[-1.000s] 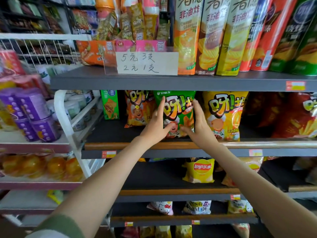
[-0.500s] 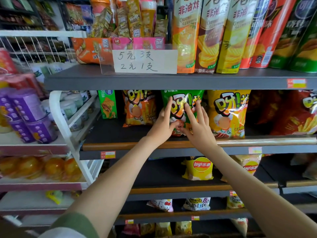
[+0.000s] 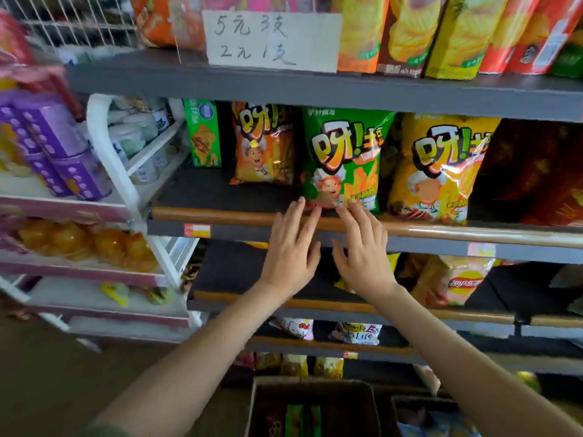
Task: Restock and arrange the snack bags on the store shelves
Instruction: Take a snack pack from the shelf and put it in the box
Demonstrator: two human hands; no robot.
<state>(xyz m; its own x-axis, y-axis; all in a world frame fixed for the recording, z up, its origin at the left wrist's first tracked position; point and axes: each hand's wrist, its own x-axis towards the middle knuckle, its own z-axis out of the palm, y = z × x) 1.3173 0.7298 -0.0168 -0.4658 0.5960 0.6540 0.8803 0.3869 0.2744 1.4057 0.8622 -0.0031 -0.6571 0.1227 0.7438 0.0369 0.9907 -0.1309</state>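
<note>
A green snack bag (image 3: 345, 159) stands upright on the middle shelf (image 3: 220, 197), between an orange bag (image 3: 263, 143) on its left and a yellow bag (image 3: 441, 165) on its right. My left hand (image 3: 291, 250) and my right hand (image 3: 362, 250) hover side by side in front of the shelf's front rail, just below the green bag. Both hands are empty with fingers spread. Their fingertips reach the bag's bottom edge; whether they touch it I cannot tell.
A green box (image 3: 203, 134) stands left of the orange bag. Tall chip bags (image 3: 454, 36) and a handwritten price sign (image 3: 273, 39) fill the top shelf. Lay's bags (image 3: 457, 279) lie below. Open cardboard boxes (image 3: 312, 408) sit on the floor. A white rack (image 3: 126, 171) stands left.
Both hands have let go of the green bag and dropped back below the shelf rail. The bag stays standing upright. The camera has tilted down, showing the boxes on the floor.
</note>
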